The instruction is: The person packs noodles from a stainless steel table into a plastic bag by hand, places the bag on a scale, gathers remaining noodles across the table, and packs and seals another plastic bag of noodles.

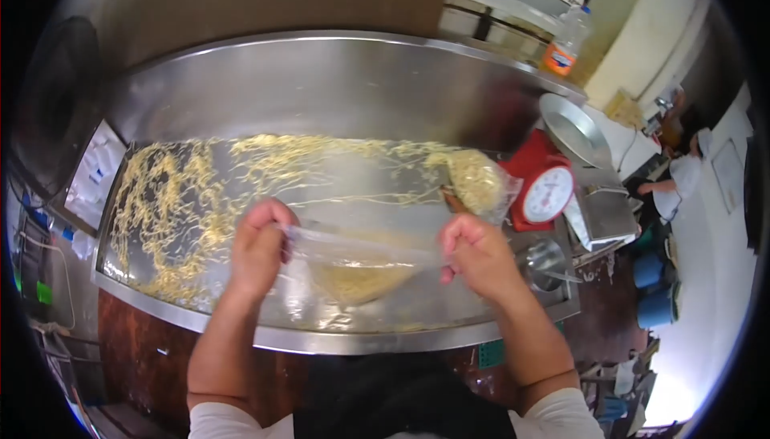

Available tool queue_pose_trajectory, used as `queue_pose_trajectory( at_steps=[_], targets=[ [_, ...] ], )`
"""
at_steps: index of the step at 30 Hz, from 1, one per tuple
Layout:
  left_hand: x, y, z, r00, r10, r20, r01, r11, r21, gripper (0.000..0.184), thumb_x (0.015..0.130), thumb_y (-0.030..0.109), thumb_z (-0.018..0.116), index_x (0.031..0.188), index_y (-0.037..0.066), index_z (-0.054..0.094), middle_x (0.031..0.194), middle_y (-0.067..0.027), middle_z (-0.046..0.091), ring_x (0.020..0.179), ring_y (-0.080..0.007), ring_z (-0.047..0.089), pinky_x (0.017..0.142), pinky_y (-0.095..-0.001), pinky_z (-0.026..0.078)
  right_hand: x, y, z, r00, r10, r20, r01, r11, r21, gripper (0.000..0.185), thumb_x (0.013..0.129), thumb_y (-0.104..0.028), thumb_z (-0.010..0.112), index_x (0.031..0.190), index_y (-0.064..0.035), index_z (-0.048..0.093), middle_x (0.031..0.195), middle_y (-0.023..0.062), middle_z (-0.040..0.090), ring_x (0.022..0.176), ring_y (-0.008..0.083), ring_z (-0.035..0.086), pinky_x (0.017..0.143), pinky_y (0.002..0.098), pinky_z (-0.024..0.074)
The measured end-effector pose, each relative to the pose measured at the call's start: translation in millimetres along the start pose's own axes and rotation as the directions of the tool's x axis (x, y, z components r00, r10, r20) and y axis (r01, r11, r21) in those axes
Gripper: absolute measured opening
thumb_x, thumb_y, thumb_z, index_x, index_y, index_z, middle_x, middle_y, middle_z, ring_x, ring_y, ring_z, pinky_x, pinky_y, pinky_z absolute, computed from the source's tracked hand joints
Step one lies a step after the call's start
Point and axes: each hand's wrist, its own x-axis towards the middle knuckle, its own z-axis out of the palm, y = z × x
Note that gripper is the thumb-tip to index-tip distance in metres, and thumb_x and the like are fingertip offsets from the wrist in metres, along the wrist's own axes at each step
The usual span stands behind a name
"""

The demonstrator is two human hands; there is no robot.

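Over the middle of a metal tray table (321,86), a clear plastic bag (361,266) with pale yellow noodles in its lower part is stretched between my hands. My left hand (261,242) is closed on its left top corner, and my right hand (477,258) pinches the right top corner. Loose noodles (164,206) lie strewn on the metal at the left and along the back. A second filled bag of noodles (475,180) rests behind my right hand, close to a red dial scale (544,186).
A round metal pan (576,129) sits on top of the scale. Near the right rim is a metal bowl (547,264). Plastic bags (98,172) are in a box at the left. An orange-labelled bottle (566,42) stands at the back; a person (680,178) is at the far right.
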Motion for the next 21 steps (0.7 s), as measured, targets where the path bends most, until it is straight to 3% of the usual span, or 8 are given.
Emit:
queue_pose_trajectory(
  at_steps=[4,6,9,15,21],
  targets=[
    [46.6,86.5,124.5,0.971,0.236,-0.028,-0.237,0.971,-0.03,0.015,0.081,0.0,0.04,0.08,0.007,0.052,0.069,-0.0014,0.05,0.052,-0.0068,0.043,0.044,-0.0211,0.034,-13.5,-81.8,-115.4,0.973,-0.232,-0.006,0.231,0.962,0.143,0.013,0.082,0.004,0.044,0.082,-0.0068,0.05,0.073,0.0003,0.049,0.054,0.0063,0.049,0.047,0.0275,0.0519],
    [81.7,120.2,186.4,0.958,0.285,-0.025,-0.286,0.958,-0.035,0.012,0.085,0.003,0.042,0.082,0.007,0.054,0.067,-0.001,0.05,0.05,-0.007,0.042,0.043,-0.0217,0.032,-12.8,-123.9,-167.7,0.934,-0.317,-0.163,0.327,0.944,0.04,0.009,0.086,-0.001,0.047,0.084,-0.0092,0.051,0.067,-0.0011,0.048,0.049,0.0075,0.049,0.045,0.0254,0.0486],
    [145.6,145.3,262.9,0.946,0.324,0.031,-0.322,0.945,-0.065,0.008,0.087,0.006,0.048,0.085,0.006,0.056,0.064,-0.0008,0.05,0.045,-0.0082,0.04,0.041,-0.024,0.031,-5.7,-179.4,-246.1,0.883,-0.407,-0.234,0.37,0.91,-0.189,0.002,0.089,-0.012,0.052,0.088,-0.0112,0.054,0.057,-0.003,0.048,0.052,0.0108,0.056,0.05,0.023,0.0469],
    [212.3,150.6,398.0,0.967,0.248,0.061,-0.246,0.968,-0.046,0.01,0.089,0.004,0.046,0.087,0.008,0.056,0.063,-0.0016,0.051,0.044,-0.0083,0.039,0.039,-0.0245,0.029,-9.5,-213.4,-365.0,0.782,-0.476,-0.402,0.361,0.872,-0.33,0.005,0.092,-0.016,0.052,0.093,-0.0121,0.055,0.06,-0.0041,0.053,0.058,0.0109,0.062,0.054,0.0229,0.0465],
    [259.0,114.7,466.3,0.964,0.258,0.058,-0.262,0.962,0.077,0.01,0.086,0.004,0.044,0.083,0.005,0.053,0.064,-0.0044,0.052,0.043,-0.0124,0.044,0.037,-0.0272,0.033,17.7,-181.7,-442.2,0.789,-0.382,-0.482,0.219,0.906,-0.361,0.008,0.094,-0.017,0.05,0.094,-0.0129,0.056,0.065,-0.0027,0.057,0.061,0.0116,0.064,0.055,0.024,0.0462]
  ],
)
